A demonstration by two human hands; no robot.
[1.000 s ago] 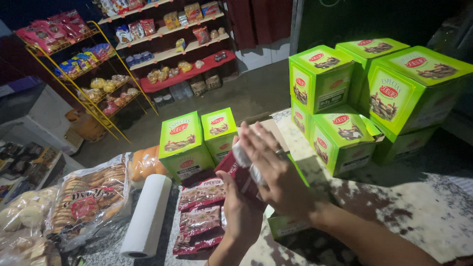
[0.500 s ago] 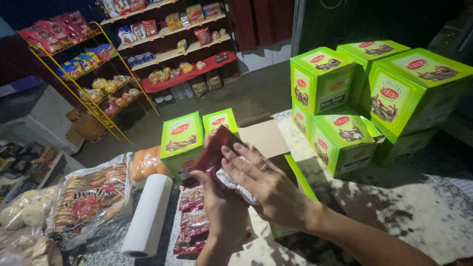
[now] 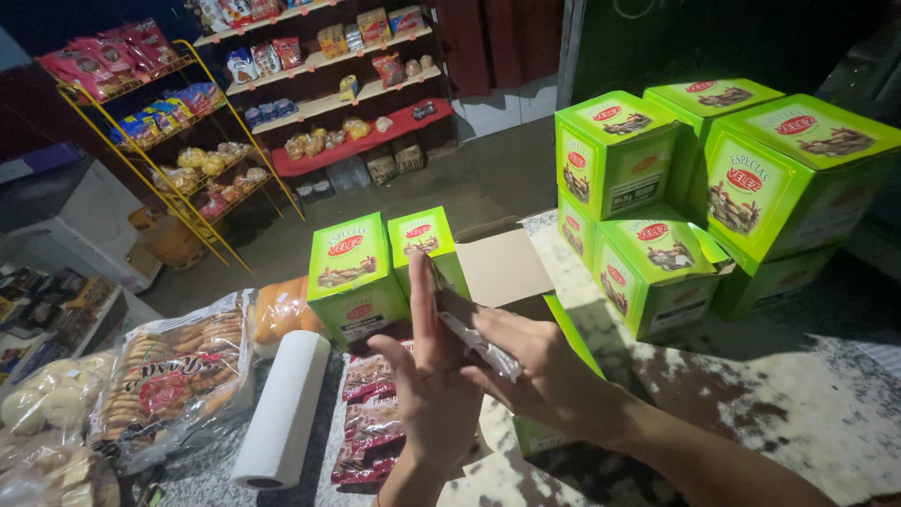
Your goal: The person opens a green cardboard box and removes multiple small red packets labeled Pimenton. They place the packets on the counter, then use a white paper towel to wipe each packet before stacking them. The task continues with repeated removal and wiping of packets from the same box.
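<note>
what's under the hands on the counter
Red packets lie in a row below the left hand, beside a paper roll. The right hand holds a silvery packet over an open green box; its inside is hidden.

Two bare arms come up from the bottom edge. No sleeves show on them, and no gloves cover the hands. The left hand (image 3: 434, 394) has long, thin fingers with short, plain nails. The right hand (image 3: 544, 371) is bare too, and its arm is in view much farther back than the left one. No watch or band sits on either wrist.
</note>
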